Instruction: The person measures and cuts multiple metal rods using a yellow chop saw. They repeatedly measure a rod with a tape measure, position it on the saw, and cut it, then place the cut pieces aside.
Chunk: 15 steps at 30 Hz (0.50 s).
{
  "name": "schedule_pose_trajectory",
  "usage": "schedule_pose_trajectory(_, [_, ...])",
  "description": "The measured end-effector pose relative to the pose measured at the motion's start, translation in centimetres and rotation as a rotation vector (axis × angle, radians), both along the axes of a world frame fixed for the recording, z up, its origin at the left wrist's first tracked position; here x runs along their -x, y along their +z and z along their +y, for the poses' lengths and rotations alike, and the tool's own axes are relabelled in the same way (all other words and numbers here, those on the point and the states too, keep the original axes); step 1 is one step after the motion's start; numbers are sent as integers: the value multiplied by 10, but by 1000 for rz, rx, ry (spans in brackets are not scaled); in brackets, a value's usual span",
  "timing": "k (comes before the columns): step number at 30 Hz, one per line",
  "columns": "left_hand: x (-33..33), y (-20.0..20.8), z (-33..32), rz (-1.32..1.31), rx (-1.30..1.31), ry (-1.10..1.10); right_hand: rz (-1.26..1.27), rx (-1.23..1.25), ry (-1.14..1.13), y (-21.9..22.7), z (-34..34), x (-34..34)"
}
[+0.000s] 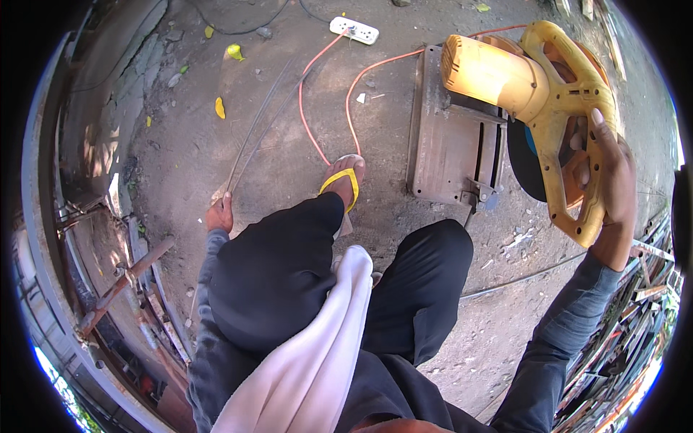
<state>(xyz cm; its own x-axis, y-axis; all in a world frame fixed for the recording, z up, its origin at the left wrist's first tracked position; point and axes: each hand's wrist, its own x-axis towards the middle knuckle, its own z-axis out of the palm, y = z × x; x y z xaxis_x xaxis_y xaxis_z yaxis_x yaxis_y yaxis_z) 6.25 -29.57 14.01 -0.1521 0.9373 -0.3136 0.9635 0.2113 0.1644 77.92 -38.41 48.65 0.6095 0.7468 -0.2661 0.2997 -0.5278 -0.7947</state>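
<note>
My right hand is wrapped round the looped handle of a yellow cut-off saw at the right. The saw head is tilted up over its brown metal base, and part of its dark disc shows behind the handle. At the left, low beside my knee, my left hand is closed on the near ends of two thin dark rods. They slant away over the ground; their far ends are hard to make out. A small clamp sits at the near end of the base.
A white power strip lies far ahead, with an orange cord looping past my sandalled foot. A long thin bar lies near the saw. Metal scraps are piled at the right; a rusty frame stands left.
</note>
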Motion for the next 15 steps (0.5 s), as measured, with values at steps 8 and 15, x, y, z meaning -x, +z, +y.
schedule_pose_trajectory(8, [-21,52,-17,-300,-39,17,-189,73,40,6,2,-8])
schedule_pose_trajectory(15, [-142,161,54,-346,-309,-190,-1182,-555,-39,18,-34,37])
